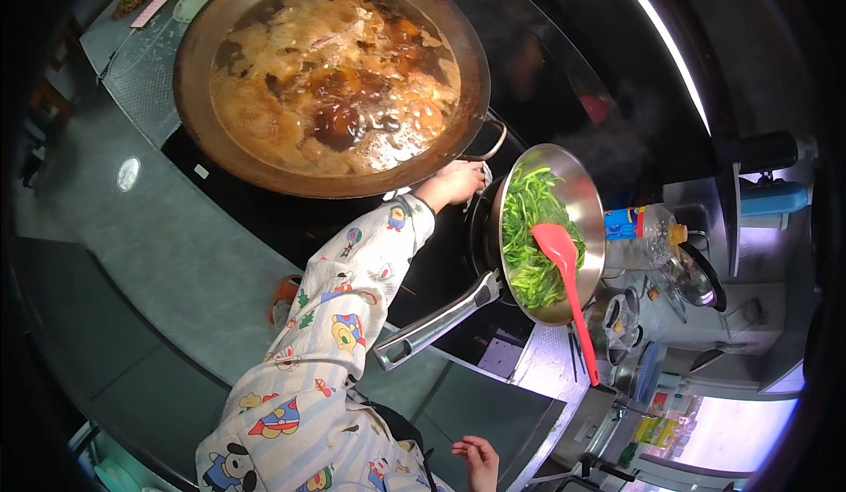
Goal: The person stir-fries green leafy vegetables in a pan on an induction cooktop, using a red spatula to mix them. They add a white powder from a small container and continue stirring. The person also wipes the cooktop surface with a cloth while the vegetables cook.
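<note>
My left hand reaches onto the black stovetop, pressed around a pale cloth, just under the loop handle of a large wok. Brown, foamy liquid with dark chunks fills the wok. To the right of that hand, a steel frying pan holds cooked leafy greens. A red spatula lies across the greens, its handle hanging over the pan's rim. Low in the view, my right hand is off the stove with loosely bent fingers and nothing in it.
The frying pan's long handle juts toward me. A clear plastic oil bottle stands behind the pan. Glass lids and a steel pot crowd the right counter. A pale green dish sits left of the wok.
</note>
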`<action>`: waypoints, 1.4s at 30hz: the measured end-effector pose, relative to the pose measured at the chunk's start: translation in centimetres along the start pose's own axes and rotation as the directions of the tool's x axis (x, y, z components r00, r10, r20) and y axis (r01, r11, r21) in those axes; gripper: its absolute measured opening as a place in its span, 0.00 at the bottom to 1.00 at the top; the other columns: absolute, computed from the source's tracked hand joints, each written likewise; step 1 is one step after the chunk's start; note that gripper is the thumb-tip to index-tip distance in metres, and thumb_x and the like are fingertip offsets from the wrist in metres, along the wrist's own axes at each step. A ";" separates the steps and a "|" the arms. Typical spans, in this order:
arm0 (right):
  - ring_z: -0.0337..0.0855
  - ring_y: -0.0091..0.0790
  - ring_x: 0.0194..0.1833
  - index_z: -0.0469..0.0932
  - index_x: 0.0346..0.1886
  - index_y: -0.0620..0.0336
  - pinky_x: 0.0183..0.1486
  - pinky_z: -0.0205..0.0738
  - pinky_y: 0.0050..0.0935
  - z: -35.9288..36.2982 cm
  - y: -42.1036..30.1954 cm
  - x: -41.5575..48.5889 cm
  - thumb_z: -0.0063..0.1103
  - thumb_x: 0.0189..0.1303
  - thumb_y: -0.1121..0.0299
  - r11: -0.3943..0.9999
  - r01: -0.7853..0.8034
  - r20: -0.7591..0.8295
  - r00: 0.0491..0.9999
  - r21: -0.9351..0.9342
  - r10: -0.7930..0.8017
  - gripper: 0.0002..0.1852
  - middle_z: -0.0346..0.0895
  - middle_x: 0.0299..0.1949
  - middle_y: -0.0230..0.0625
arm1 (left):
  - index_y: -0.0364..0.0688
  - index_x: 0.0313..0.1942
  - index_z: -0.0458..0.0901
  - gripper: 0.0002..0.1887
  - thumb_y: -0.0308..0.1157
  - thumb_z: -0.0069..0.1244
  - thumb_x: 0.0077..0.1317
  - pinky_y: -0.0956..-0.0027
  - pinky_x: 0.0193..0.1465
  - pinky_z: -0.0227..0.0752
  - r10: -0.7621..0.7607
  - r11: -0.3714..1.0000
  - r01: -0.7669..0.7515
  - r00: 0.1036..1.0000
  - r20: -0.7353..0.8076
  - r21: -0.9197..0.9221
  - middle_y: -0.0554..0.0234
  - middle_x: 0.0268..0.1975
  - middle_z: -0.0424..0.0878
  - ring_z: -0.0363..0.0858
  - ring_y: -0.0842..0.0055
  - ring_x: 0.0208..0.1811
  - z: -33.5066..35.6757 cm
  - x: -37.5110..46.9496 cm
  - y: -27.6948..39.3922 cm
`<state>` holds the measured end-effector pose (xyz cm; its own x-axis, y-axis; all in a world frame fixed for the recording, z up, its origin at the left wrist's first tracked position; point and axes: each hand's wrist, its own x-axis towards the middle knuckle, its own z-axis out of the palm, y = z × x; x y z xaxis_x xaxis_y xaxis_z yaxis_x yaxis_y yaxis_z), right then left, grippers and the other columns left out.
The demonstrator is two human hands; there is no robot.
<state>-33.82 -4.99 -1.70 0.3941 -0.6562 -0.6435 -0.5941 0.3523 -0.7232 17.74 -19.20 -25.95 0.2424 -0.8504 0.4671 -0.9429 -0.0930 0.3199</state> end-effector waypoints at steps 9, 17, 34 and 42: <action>0.81 0.32 0.38 0.75 0.47 0.70 0.48 0.76 0.31 -0.8 0.7 1.9 0.48 0.68 0.74 0.983 0.184 0.143 0.973 0.007 -0.183 0.10 0.81 0.37 0.43 | 0.51 0.34 0.81 0.08 0.34 0.47 0.54 0.63 0.51 0.66 0.024 0.999 -0.022 0.996 -0.083 0.023 0.75 0.41 0.78 0.70 0.72 0.58 -3.6 -7.0 4.4; 0.81 0.29 0.39 0.75 0.47 0.70 0.48 0.74 0.27 -1.2 1.0 2.3 0.48 0.67 0.76 0.970 0.239 0.208 0.948 0.042 -0.242 0.10 0.82 0.38 0.41 | 0.47 0.36 0.81 0.10 0.33 0.48 0.52 0.64 0.52 0.66 0.050 0.999 -0.049 0.994 0.099 -0.016 0.73 0.42 0.79 0.69 0.71 0.58 -6.7 -11.2 10.2; 0.80 0.28 0.38 0.75 0.45 0.69 0.48 0.73 0.27 -3.1 5.4 0.7 0.46 0.67 0.77 0.939 0.266 0.098 0.951 0.218 -0.292 0.09 0.81 0.36 0.38 | 0.37 0.38 0.77 0.11 0.21 0.41 0.56 0.59 0.48 0.70 -0.625 0.592 0.543 0.776 0.087 -0.595 0.49 0.37 0.78 0.76 0.54 0.42 -14.5 -20.2 11.9; 0.79 0.26 0.41 0.75 0.48 0.69 0.49 0.73 0.26 -3.0 7.7 0.0 0.47 0.67 0.77 0.930 0.245 0.076 0.958 0.274 -0.275 0.10 0.81 0.38 0.38 | 0.34 0.51 0.74 0.18 0.29 0.46 0.61 0.48 0.62 0.62 -0.435 0.835 0.389 0.900 0.032 0.389 0.47 0.56 0.73 0.63 0.47 0.64 -12.9 -19.5 6.2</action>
<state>-40.45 -4.31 -6.50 0.5944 -0.6749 -0.4372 -0.2636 0.3502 -0.8988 10.08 3.48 -22.48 0.6205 -0.7416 0.2548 -0.7819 -0.6100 0.1286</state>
